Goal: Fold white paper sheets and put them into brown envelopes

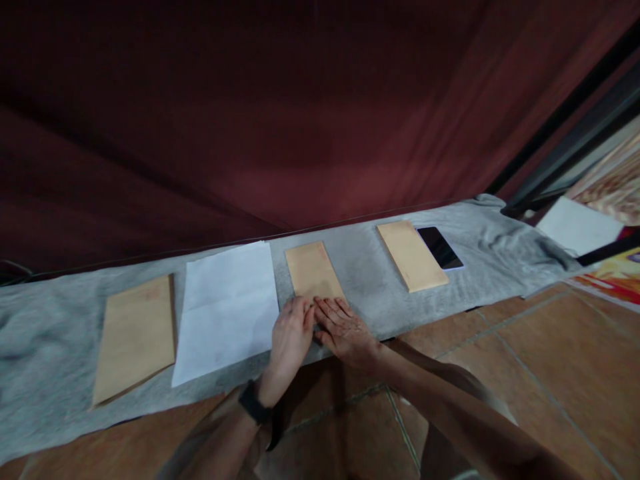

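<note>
A brown paper envelope lies in front of me, its near end covered by my hands. My left hand, with a black band on the wrist, has its fingers curled together at the near left corner of this envelope; the fingertips are partly hidden. Beside it my right hand lies flat across the near edge, fingers stretched out on the paper. To the left are white paper sheets with a crease across them.
A grey cloth covers the long low surface. At the far left lies a larger brown envelope. On the right sit a stack of brown envelopes and a dark-screened phone. Dark red curtain hangs behind; tiled floor lies in front.
</note>
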`<state>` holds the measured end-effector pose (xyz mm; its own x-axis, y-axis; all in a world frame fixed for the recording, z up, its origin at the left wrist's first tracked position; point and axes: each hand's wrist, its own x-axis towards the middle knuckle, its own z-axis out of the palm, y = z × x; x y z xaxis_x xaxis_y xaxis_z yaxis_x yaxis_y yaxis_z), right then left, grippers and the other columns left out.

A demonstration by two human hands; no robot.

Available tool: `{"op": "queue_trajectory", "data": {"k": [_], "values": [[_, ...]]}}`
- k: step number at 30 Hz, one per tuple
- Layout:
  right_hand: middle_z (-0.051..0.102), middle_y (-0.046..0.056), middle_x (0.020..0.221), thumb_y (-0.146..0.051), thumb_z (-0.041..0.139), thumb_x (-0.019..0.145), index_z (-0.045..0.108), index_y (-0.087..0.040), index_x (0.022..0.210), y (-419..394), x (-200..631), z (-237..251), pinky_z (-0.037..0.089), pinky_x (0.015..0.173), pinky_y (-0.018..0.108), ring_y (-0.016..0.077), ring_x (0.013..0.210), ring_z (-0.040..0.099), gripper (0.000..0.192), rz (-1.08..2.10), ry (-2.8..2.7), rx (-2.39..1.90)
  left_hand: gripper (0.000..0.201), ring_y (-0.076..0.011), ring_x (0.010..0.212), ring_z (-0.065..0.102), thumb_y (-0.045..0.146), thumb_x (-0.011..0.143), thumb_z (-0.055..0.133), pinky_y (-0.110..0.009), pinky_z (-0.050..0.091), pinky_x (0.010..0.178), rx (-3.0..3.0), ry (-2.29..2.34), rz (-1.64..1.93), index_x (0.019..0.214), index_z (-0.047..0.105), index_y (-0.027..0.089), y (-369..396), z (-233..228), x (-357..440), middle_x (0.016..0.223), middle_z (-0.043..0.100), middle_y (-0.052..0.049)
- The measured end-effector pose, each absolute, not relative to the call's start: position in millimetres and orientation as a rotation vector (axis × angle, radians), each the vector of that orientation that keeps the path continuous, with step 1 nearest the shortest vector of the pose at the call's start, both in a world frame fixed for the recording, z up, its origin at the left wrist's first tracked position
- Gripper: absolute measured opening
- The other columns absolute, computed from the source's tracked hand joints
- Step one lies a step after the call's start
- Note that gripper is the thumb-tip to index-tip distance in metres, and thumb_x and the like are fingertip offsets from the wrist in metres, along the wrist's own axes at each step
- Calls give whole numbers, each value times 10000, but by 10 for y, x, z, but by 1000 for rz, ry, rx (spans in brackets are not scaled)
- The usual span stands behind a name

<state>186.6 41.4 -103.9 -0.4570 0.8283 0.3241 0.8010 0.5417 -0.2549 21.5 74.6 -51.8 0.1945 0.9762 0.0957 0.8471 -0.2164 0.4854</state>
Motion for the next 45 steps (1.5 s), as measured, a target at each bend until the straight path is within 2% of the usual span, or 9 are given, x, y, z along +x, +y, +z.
{"op": "queue_trajectory", "data": {"k": [3,6,11,17,24,30,35,40,45], "values": [[546,121,1523,-271,508,1012,517,-126,1491,447,1871,-1104,329,1250,443,226,1463,448,500,98,-2329,-1348,421,-262,1412,494,336,1041,386,-438,429,1159,2423,1453,719,1392,513,142,747,-638,397,1476,558,-173],[579,147,1486,-192,478,988,532,-77,1472,489,1920,-1124,331,1247,412,217,1446,469,500,69,-2288,-1411,577,-273,1528,329,416,1057,347,-490,321,1240,2559,1438,625,1548,368,115,788,-823,503,1615,407,-172],[468,118,1580,-193,388,1023,442,-95,1540,505,1987,-1054,294,1252,435,235,1462,443,529,6,-2242,-1569,633,-268,1552,275,452,1059,311,-485,253,1272,2631,1559,421,1592,325,112,820,-1004,485,1654,343,-147],[465,97,1581,-287,410,1054,465,-142,1534,479,2025,-1050,298,1244,434,238,1452,460,505,6,-2170,-1673,560,-274,1547,288,317,1050,332,-482,277,1260,2598,1725,358,1588,361,165,805,-970,461,1668,311,-127],[533,133,1527,-236,422,1024,534,-118,1485,558,2155,-920,312,1237,531,291,1450,461,489,118,-2157,-1675,577,-294,1555,264,345,1037,370,-524,286,1254,2551,1684,449,1590,357,180,839,-1042,401,1676,280,-130],[444,104,1601,-323,388,1073,400,-114,1566,425,1969,-936,328,1251,410,213,1489,409,535,124,-2288,-1431,615,-275,1565,228,187,993,362,-495,291,1255,2565,1650,425,1606,320,178,853,-1099,355,1675,295,-123],[412,152,1613,-438,440,1061,402,-73,1556,352,2020,-999,321,1256,422,250,1504,382,617,47,-2335,-1414,562,-275,1557,259,279,1035,330,-496,314,1243,2606,1647,435,1589,361,189,867,-1051,241,1681,281,-124],[393,177,1619,-468,461,1047,370,-56,1567,368,2049,-1042,331,1246,439,267,1512,362,669,36,-2316,-1399,576,-273,1543,299,297,1047,282,-504,280,1260,2611,1716,432,1577,346,83,889,-1035,104,1645,344,-176],[461,177,1579,-446,456,1045,415,-53,1539,388,1988,-1081,343,1235,443,276,1484,409,632,51,-2268,-1410,607,-278,1554,270,362,1051,282,-516,262,1268,2666,1636,408,1589,318,84,1087,-969,223,1648,338,-167]]}}
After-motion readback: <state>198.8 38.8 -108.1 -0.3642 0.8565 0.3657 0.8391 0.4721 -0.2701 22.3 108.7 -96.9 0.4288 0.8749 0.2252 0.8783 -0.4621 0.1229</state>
